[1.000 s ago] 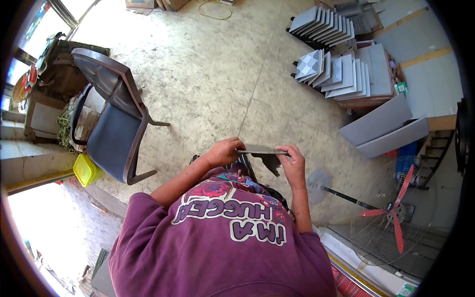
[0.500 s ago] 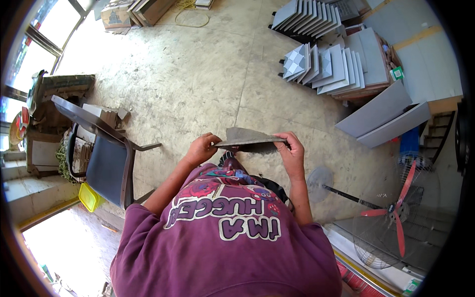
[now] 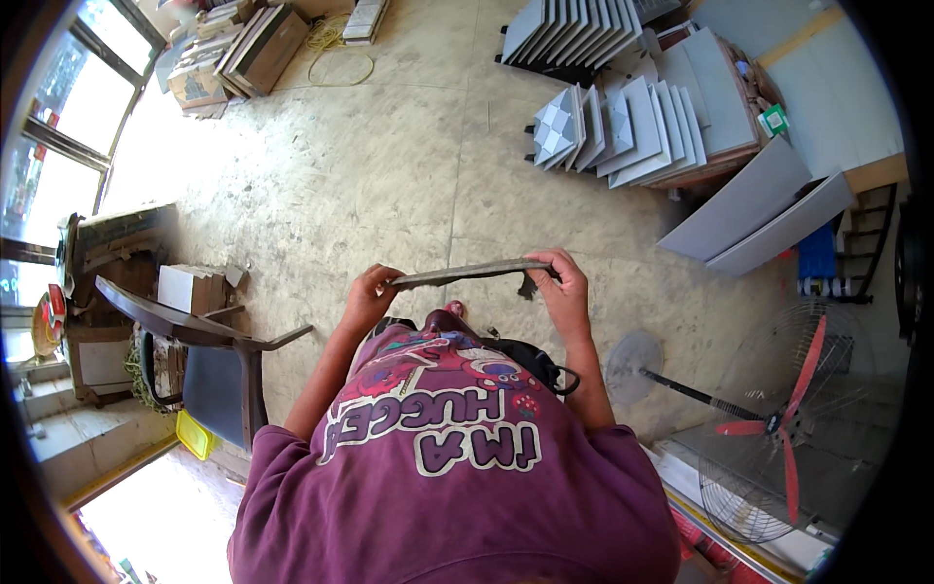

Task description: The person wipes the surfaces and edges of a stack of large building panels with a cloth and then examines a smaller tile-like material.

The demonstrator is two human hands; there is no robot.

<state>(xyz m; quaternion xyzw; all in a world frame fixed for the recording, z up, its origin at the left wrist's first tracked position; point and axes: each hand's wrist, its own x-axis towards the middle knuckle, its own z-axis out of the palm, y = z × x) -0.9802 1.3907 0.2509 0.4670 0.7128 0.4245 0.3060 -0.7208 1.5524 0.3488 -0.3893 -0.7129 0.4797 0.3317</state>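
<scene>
A dark grey piece that looks like a folded cloth point(image 3: 457, 273) stretches in front of my body, seen nearly edge-on as a narrow band. My left hand point(image 3: 368, 294) pinches its left end between thumb and fingers. At the other end, my right hand point(image 3: 561, 287) grips the corner, thumb below and fingers above. A small ragged dark bit hangs down beside the right fingers. The band rises slightly toward the right, and its broad faces are mostly hidden from this angle.
A black chair point(image 3: 219, 389) stands at my left, near stacked tiles point(image 3: 190, 289). A pedestal fan point(image 3: 778, 424) with red blades is close on my right. Racks of tile samples point(image 3: 642, 127) and leaning grey panels point(image 3: 744, 209) stand at the far right. Cardboard boxes point(image 3: 263, 54) sit far left.
The cloth's raised flap is no longer visible, and the piece now shows as a thin, longer band. Both hands still hold its ends, with the left hand farther left. The view has shifted slightly.
</scene>
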